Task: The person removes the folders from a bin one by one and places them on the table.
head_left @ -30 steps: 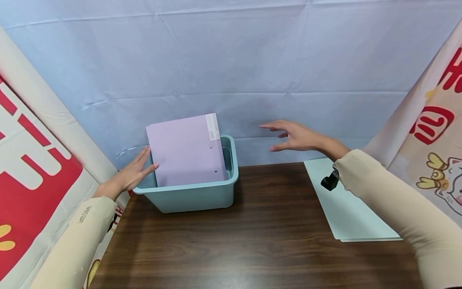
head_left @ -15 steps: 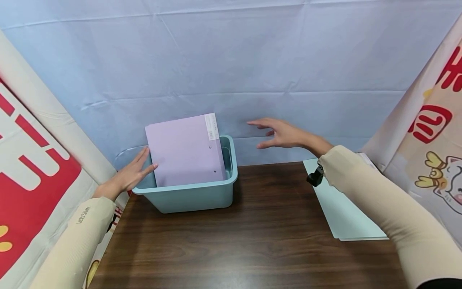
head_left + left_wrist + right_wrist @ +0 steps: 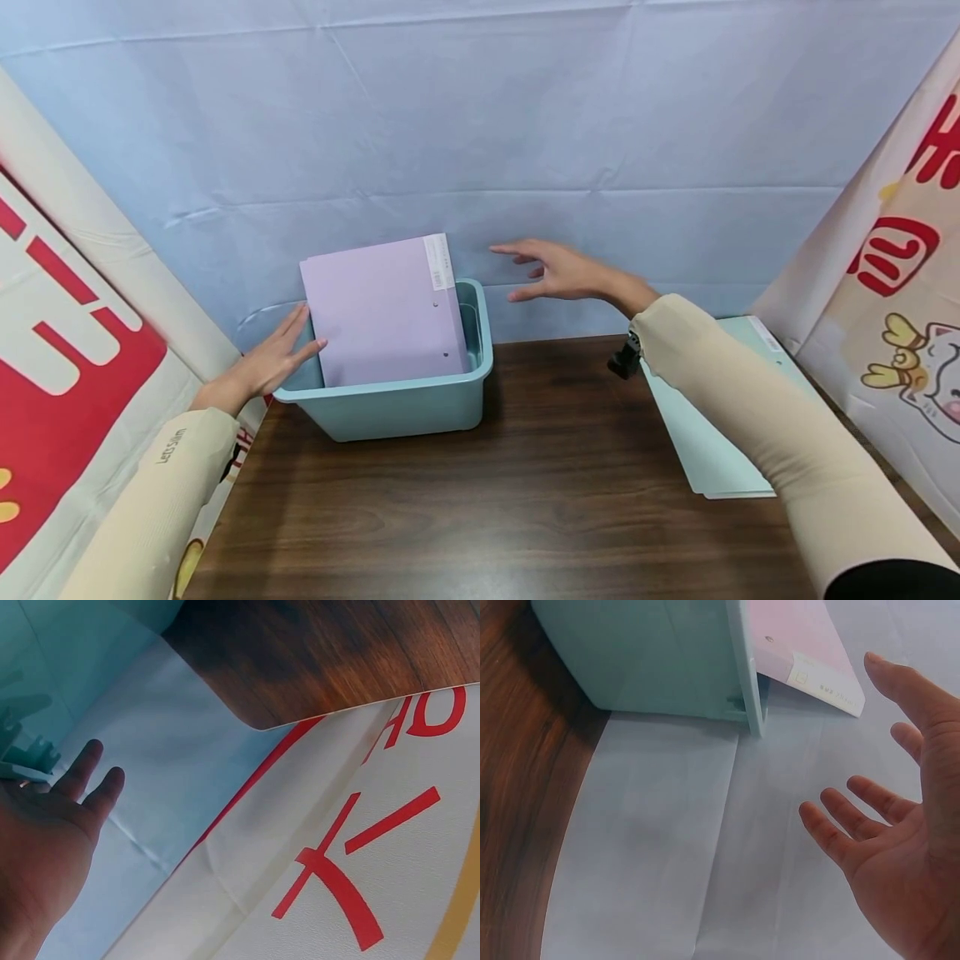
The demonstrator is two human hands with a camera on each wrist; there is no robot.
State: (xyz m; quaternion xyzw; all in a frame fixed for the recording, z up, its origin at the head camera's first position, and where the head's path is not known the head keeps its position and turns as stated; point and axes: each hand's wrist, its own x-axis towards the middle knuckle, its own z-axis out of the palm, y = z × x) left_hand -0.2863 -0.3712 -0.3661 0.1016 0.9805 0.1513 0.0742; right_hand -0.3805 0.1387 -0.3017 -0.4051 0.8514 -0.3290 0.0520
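Note:
Purple folders with a white label at the upper right corner stand tilted back inside a teal plastic bin. My left hand is at the bin's left side, fingers extended along the left edge of the folders and thumb over their front. In the left wrist view, my left hand shows beside the teal bin wall. My right hand hovers in the air to the right of the folders, fingers spread and holding nothing. The right wrist view shows my right hand apart from the labelled corner of the folders.
A stack of pale green folders lies on the right side of the brown wooden table, partly under my right forearm. A light blue cloth hangs behind the table. Printed banners stand at both sides.
My right hand has moved left through the air, closer to the purple folders, and more of the green stack shows beyond my sleeve. My left hand and the bin have stayed in place.

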